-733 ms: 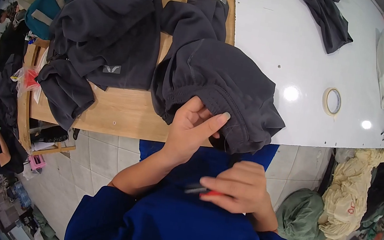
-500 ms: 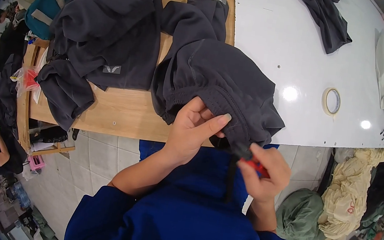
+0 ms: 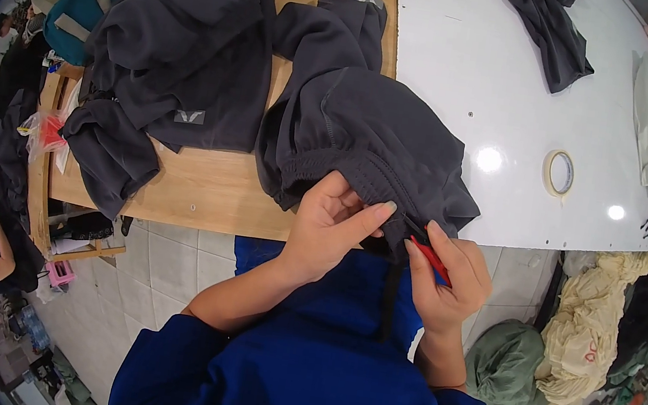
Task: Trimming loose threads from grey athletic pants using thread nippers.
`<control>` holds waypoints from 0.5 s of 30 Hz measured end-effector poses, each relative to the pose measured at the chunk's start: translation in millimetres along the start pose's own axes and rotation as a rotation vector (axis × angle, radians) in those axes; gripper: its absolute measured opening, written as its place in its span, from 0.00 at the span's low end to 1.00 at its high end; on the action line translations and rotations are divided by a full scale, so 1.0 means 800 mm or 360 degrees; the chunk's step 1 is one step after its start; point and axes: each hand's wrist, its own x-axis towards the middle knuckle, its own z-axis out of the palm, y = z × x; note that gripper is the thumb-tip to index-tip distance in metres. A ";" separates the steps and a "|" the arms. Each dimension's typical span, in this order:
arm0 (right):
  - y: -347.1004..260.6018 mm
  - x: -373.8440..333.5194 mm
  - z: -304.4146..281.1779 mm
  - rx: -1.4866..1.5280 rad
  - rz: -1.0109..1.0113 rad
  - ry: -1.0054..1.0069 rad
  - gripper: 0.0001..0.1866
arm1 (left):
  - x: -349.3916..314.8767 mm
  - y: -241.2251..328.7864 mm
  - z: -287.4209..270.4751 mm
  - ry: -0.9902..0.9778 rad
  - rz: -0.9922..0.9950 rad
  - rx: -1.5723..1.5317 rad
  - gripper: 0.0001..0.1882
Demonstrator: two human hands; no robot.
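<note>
A pair of dark grey trousers (image 3: 389,120) lies bunched over the table's front edge, its gathered elastic waistband turned toward me. My left hand (image 3: 331,224) is closed on the waistband, thumb on top and fingers curled inside. At the waistband's right end, my right hand (image 3: 449,282) grips small red-handled snips (image 3: 433,261). Their dark tip points up and left against the cloth; the fingers hide much of the tool. A black cord or strap (image 3: 391,299) hangs below the waistband in front of my blue clothing.
More dark grey garments (image 3: 185,42) are heaped on the wooden tabletop (image 3: 175,202) at left. On the white tabletop (image 3: 462,48) lie a tape roll (image 3: 558,172) and another dark garment (image 3: 550,35). Cream cloth bundles (image 3: 582,338) and a green bundle (image 3: 506,365) stand at right.
My right hand has turned and its fingers have shifted on the snips, which now point up-left at the cloth. My left hand has moved slightly right along the waistband.
</note>
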 end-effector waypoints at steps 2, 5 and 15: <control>-0.001 0.000 -0.001 -0.0003 0.0023 -0.0005 0.19 | 0.000 0.001 0.003 0.0019 -0.0016 -0.0004 0.15; -0.002 -0.001 -0.002 0.0001 0.0064 -0.0003 0.20 | 0.000 -0.001 0.003 0.0032 -0.0020 -0.0016 0.15; 0.001 0.001 0.002 -0.0037 0.0001 0.0027 0.20 | -0.001 0.000 0.002 0.0019 -0.0020 -0.0008 0.15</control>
